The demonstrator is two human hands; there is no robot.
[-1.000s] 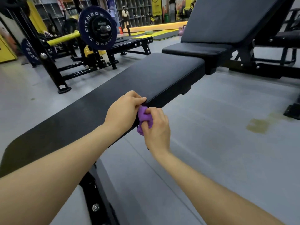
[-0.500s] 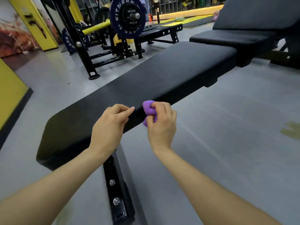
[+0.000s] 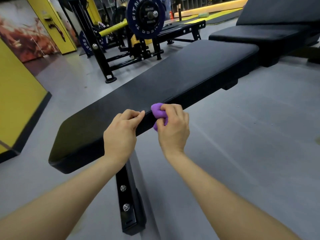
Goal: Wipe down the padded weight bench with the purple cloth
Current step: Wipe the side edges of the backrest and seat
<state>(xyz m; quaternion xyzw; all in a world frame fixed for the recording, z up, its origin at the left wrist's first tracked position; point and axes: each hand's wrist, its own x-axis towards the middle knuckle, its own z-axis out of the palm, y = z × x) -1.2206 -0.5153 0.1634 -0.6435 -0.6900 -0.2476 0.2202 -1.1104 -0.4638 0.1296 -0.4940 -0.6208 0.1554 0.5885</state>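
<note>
A long black padded weight bench (image 3: 173,80) runs from the lower left to the upper right. My right hand (image 3: 173,129) grips a bunched purple cloth (image 3: 158,112) and holds it against the bench's near side edge. My left hand (image 3: 121,134) is just left of it, fingers loosely curled, fingertips touching the same edge and holding nothing. Most of the cloth is hidden inside my right fist.
The bench's black steel foot (image 3: 129,201) with two bolts lies on the grey floor below my arms. A second black bench (image 3: 270,37) stands at the upper right. A rack with a blue weight plate (image 3: 145,16) is behind. A yellow wall panel (image 3: 15,94) stands at left.
My left hand has let go of the cloth and moved apart to the left along the edge. My view has pulled back, so the bench's near end and foot now show.
</note>
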